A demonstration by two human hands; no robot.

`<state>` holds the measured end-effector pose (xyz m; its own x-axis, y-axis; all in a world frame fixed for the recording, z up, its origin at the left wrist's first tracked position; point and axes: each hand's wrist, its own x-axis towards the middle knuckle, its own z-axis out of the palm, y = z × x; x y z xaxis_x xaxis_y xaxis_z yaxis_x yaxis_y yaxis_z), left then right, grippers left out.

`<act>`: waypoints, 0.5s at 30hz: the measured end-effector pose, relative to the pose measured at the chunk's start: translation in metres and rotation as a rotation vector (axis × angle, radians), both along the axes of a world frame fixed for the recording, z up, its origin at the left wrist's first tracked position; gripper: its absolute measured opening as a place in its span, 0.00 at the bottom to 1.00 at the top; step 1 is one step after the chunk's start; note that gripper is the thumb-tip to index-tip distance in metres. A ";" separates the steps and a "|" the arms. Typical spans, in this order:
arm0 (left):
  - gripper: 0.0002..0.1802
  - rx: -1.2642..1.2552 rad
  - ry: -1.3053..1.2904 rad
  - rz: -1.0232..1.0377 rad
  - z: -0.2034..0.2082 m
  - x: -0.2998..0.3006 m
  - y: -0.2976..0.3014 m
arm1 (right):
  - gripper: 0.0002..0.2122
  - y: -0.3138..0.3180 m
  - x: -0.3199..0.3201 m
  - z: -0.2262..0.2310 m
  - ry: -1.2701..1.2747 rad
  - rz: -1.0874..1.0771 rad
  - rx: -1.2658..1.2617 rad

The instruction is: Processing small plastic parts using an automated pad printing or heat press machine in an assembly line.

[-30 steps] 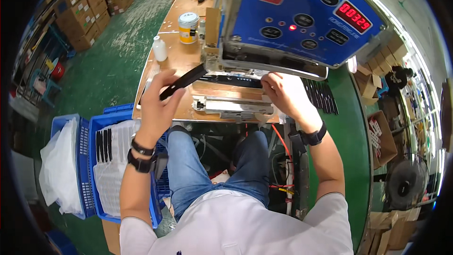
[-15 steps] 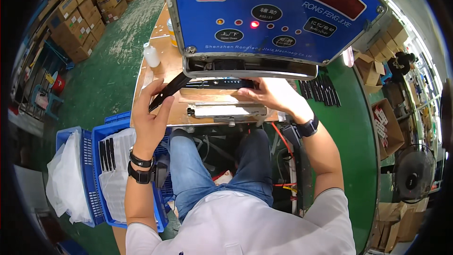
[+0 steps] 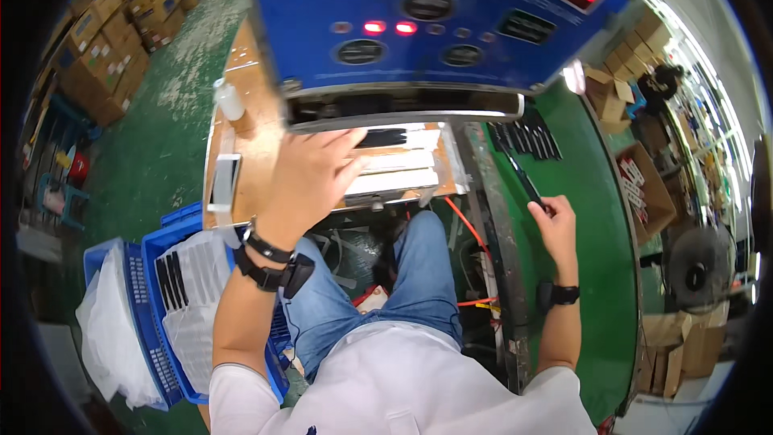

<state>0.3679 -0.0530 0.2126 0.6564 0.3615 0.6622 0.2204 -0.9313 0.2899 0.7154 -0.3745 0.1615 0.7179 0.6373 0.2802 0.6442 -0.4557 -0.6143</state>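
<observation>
Strip [image 3: 527, 182] in right hand [image 3: 556, 225], left hand [image 3: 310, 177] near black piece [image 3: 385, 138]

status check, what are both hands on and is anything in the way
Right hand gripping a black strip over the green surface. Left hand beside a dark piece, contact unclear. Blue control panel blocks part of the view.

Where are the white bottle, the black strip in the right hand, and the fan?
White bottle [image 3: 229, 102]: head view, middle of its body.
Black strip [image 3: 525, 180]: head view, middle of its length.
Fan [image 3: 697, 272]: head view, its round front.
</observation>
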 end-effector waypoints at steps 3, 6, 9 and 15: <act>0.27 0.008 0.144 0.078 0.019 -0.007 -0.016 | 0.13 -0.027 0.014 -0.039 -0.135 -0.108 -0.088; 0.29 0.128 0.171 0.153 0.019 -0.023 -0.032 | 0.15 -0.020 0.013 -0.057 -0.177 -0.158 -0.171; 0.28 0.132 0.096 0.270 -0.008 -0.080 -0.036 | 0.16 -0.003 0.008 -0.061 -0.215 -0.142 -0.204; 0.18 -0.346 -0.101 0.829 -0.117 -0.280 -0.022 | 0.19 0.019 -0.004 -0.069 0.040 -0.038 -0.168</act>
